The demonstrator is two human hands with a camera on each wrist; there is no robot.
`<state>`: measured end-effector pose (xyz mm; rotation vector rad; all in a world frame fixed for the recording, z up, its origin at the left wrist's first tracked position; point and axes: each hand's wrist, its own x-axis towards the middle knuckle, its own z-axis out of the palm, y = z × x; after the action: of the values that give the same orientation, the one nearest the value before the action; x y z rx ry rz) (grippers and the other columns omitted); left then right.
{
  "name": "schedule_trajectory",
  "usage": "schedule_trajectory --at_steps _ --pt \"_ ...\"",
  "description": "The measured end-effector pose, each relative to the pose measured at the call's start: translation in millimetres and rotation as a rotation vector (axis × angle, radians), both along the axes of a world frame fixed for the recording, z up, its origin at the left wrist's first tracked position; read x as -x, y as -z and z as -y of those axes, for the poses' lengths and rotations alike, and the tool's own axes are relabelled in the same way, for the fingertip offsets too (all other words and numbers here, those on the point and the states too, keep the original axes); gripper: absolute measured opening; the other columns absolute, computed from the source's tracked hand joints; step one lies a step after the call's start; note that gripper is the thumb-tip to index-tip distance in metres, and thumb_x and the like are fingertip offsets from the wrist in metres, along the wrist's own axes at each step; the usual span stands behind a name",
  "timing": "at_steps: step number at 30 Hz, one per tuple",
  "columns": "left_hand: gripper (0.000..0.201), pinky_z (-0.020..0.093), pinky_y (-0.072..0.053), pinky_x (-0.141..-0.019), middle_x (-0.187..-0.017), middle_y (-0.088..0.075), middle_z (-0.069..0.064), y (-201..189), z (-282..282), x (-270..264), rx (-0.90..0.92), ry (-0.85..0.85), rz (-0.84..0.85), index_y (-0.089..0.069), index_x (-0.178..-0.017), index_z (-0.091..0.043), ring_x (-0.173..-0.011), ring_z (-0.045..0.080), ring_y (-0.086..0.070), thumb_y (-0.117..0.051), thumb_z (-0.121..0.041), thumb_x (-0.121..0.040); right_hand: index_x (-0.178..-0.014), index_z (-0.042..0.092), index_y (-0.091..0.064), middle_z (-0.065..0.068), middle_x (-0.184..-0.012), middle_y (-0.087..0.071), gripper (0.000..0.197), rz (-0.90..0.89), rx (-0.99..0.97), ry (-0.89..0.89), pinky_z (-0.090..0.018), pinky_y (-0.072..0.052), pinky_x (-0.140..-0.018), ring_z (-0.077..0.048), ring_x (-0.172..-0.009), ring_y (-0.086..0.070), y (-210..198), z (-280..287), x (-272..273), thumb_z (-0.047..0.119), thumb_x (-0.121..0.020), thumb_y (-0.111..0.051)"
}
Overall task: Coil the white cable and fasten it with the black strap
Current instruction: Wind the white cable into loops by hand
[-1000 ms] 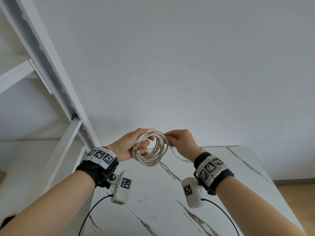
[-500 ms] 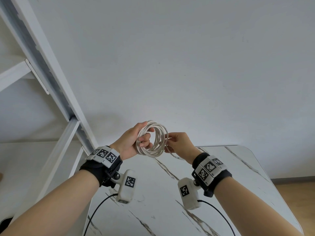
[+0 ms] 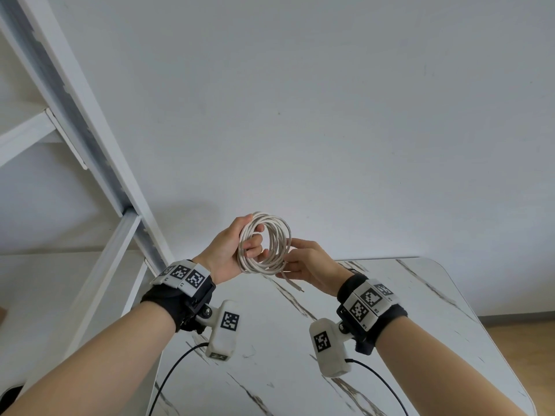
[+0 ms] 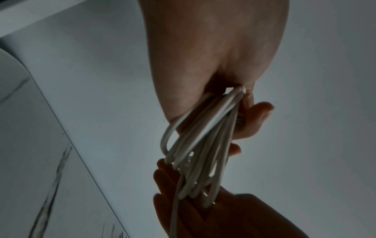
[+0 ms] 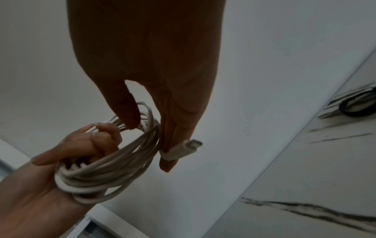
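Left hand (image 3: 231, 247) grips the coiled white cable (image 3: 264, 244); right hand (image 3: 309, 265) pinches its loops; no writing readable.

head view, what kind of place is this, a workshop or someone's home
Hard to say; probably a plain indoor room used as a work spot. A marble-patterned table stands against a bare white wall, with a white metal shelf frame beside it.
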<state>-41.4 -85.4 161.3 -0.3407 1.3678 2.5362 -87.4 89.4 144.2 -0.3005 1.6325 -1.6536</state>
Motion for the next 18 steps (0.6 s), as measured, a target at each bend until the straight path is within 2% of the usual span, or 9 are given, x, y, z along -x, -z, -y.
schedule_trajectory --at_steps 3,5,7,11,13,16,18 --pt "0.036 0.029 -0.044 -0.068 -0.041 -0.027 -0.005 1.0 -0.2 -4.0 0.034 0.070 0.009 -0.045 -0.071 -0.012 -0.035 0.011 -0.029 -0.032 -0.034 -0.096 -0.124 0.011 -0.050 -0.018 -0.099 -0.066 0.032 -0.028 -0.095 0.002 -0.035 -0.057 -0.074 -0.031 -0.084 -0.066 -0.3 1.2 1.4 0.020 -0.093 -0.051" --pt "0.037 0.029 -0.043 -0.068 -0.040 -0.026 -0.005 3.1 -0.7 -6.1 0.039 0.123 0.031 -0.042 -0.066 -0.013 -0.033 0.011 -0.027 -0.031 -0.034 -0.095 -0.125 0.018 -0.048 -0.017 -0.099 -0.067 0.033 -0.047 -0.134 -0.027 -0.038 -0.059 -0.073 -0.032 -0.084 -0.069 -1.0 1.4 1.2 0.025 -0.093 -0.054" --pt "0.038 0.028 -0.045 -0.066 -0.038 -0.026 -0.005 5.2 -0.6 -7.3 0.052 0.179 0.057 -0.040 -0.063 -0.014 -0.032 0.011 -0.026 -0.030 -0.034 -0.094 -0.125 0.023 -0.047 -0.016 -0.100 -0.066 0.035 -0.036 -0.120 -0.062 -0.042 -0.059 -0.077 -0.035 -0.088 -0.070 -1.4 0.4 0.0 0.023 -0.092 -0.056" --pt "0.038 0.031 -0.044 -0.067 -0.037 -0.028 -0.005 7.6 2.1 -7.6 0.072 0.234 0.090 -0.042 -0.061 -0.014 -0.032 0.012 -0.029 -0.029 -0.035 -0.091 -0.111 0.012 -0.053 -0.011 -0.087 -0.063 0.020 -0.049 -0.101 -0.072 -0.044 -0.059 -0.079 -0.029 -0.077 -0.070 -1.1 -1.5 -3.9 0.018 -0.092 -0.056" --pt "0.038 0.032 -0.043 -0.068 -0.039 -0.031 -0.004 8.8 2.6 -6.7 0.102 0.232 0.091 -0.045 -0.064 -0.012 -0.037 0.014 -0.033 -0.031 -0.035 -0.092 -0.105 0.011 -0.053 -0.010 -0.084 -0.061 0.013 -0.082 -0.112 -0.050 -0.046 -0.059 -0.080 -0.030 -0.078 -0.069 -0.1 -1.7 -5.6 0.017 -0.093 -0.054" --pt "0.038 0.030 -0.045 -0.066 -0.051 -0.041 0.001 11.4 4.5 -4.3 0.123 0.203 0.086 -0.054 -0.077 -0.007 -0.049 0.017 -0.044 -0.036 -0.035 -0.095 -0.110 0.004 -0.050 -0.013 -0.087 -0.061 0.021 -0.123 -0.151 -0.014 -0.051 -0.058 -0.081 -0.033 -0.082 -0.069 0.3 -2.7 -5.1 0.016 -0.093 -0.053" --pt "0.038 0.032 -0.044 -0.069 -0.060 -0.047 0.002 12.9 8.9 -2.6 0.127 0.212 0.094 -0.059 -0.086 -0.004 -0.055 0.018 -0.049 -0.039 -0.035 -0.096 -0.110 0.000 -0.050 -0.015 -0.089 -0.061 0.024 -0.154 -0.178 -0.003 -0.054 -0.057 -0.081 -0.034 -0.084 -0.069 0.6 -4.4 -4.0 0.016 -0.093 -0.054"
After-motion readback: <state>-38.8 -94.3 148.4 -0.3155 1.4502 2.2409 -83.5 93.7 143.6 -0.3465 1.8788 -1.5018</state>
